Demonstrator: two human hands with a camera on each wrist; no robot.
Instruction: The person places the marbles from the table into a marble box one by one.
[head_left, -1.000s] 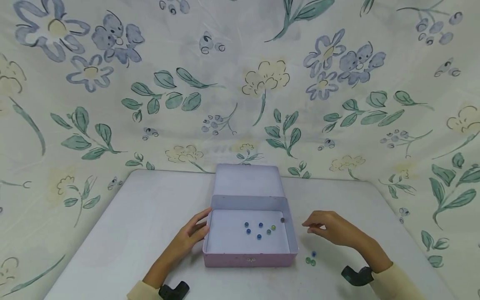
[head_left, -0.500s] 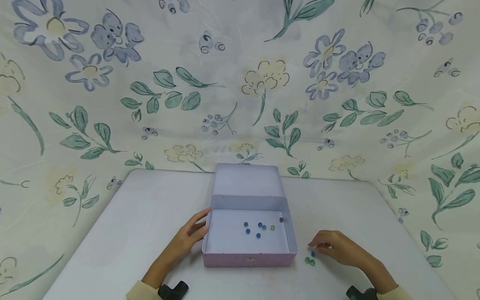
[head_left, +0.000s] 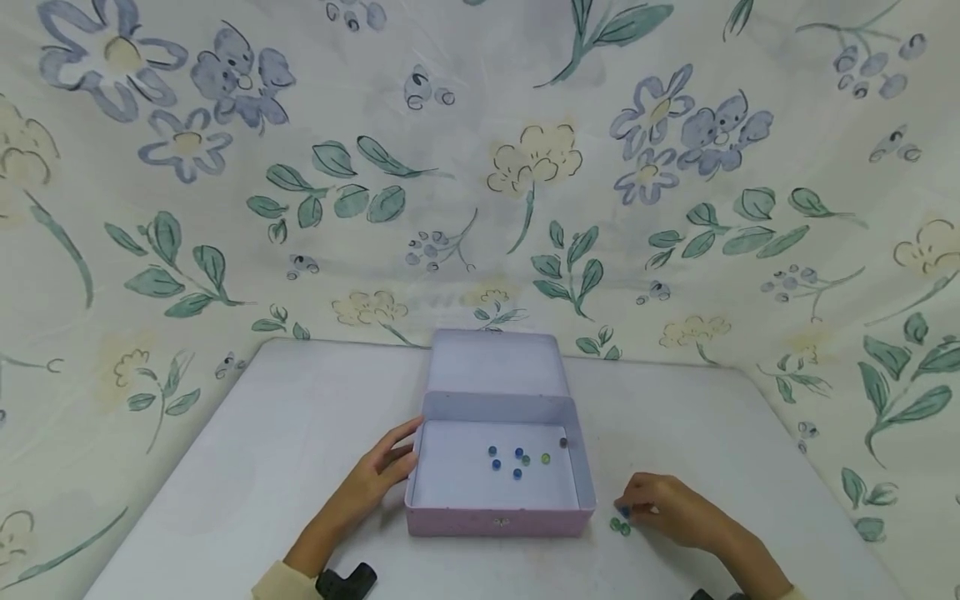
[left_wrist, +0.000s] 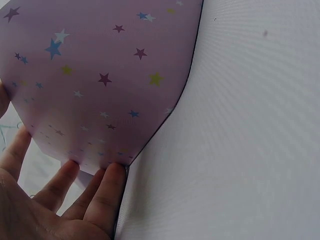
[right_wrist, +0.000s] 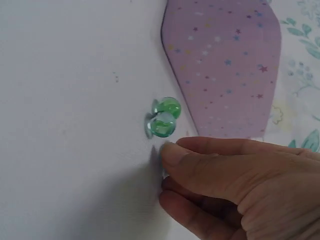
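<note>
An open pink tin box (head_left: 495,518) stands mid-table, its lid (head_left: 495,362) tipped up at the back. Inside lie several marbles (head_left: 517,461), mostly blue, plus green and dark ones. My left hand (head_left: 401,454) rests with straight fingers (left_wrist: 107,185) against the box's star-printed left wall (left_wrist: 100,75). Right of the box, my right hand (head_left: 626,508) is down on the table, thumb and finger closed around a blue marble (head_left: 623,511). In the right wrist view that marble is almost hidden under my fingertips (right_wrist: 175,150). Two green marbles (right_wrist: 164,119) touch each other just in front of them.
The white table (head_left: 300,433) is backed and flanked by floral cloth (head_left: 480,167). The two green marbles (head_left: 619,526) lie close to the box's front right corner (right_wrist: 225,65). A dark wrist strap (head_left: 347,580) shows at the bottom edge.
My right hand came back from beside the box's right wall, toward me and down onto the table by the loose marbles. Its fingers closed on the blue one. The left hand stayed put.
</note>
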